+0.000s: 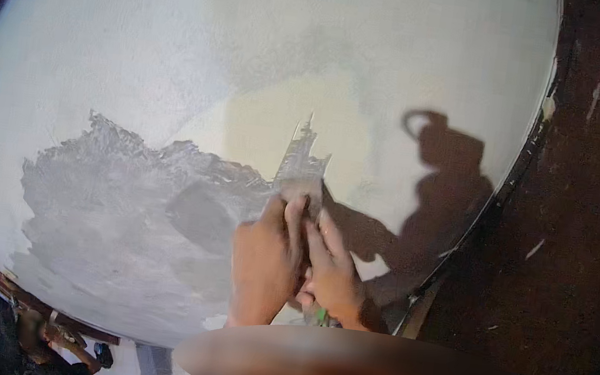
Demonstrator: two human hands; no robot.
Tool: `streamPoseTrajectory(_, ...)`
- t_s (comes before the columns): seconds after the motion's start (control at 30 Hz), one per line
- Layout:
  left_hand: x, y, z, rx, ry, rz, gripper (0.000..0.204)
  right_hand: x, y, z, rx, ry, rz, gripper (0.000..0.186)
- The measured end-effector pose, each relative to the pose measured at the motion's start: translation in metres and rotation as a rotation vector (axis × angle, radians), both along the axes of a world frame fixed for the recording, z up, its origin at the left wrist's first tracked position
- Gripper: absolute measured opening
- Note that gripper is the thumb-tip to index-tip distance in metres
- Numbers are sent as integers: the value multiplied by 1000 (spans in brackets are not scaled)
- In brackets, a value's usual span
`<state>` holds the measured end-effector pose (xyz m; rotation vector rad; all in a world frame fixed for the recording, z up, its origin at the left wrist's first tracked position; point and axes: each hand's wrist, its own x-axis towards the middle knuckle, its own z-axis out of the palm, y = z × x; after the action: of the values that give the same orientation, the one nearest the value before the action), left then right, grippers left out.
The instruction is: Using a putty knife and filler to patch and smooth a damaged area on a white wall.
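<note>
Holds a flat, greyish, broad-bladed spreading tool point(304, 186) at 12 o'clock from the wrists, with bare left hand point(259, 261) and bare right hand point(339, 278) pressed side by side. Curls the left fingers over it, stretches the right fingers along it, closely gripped; cannot tell the handle's shape underneath. Lays it against a smooth white plastered surface point(146, 34), with ragged, wet-looking grey coating point(109, 213) at 9 o'clock, dark shadow point(450, 183) at 2, dark brown panel point(572, 288) at 3, dark-clothed person point(59, 369) at 8.

Pale surface point(444, 48), smeared grey coat point(109, 216) (ragged-topped), yellowish patch point(265, 134) — above right
</note>
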<state>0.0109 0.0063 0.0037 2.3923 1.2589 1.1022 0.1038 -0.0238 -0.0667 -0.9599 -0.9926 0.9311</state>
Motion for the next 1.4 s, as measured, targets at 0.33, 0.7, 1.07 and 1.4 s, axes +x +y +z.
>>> streamPoseTrajectory(0.33,-3,3,6,143,10,-126,31,-8,-11,19,-150,247,49,45)
streamPoseTrajectory(0.7,6,5,19,99,2,-127,29,1,-11,31,-142,239,39,53)
streamPoseTrajectory(1.07,27,16,53,379,46,-201,21,27,-17,92,-79,184,89,47)
streamPoseTrajectory(1.4,15,8,19,265,-25,-139,22,21,-8,54,-57,47,52,48)
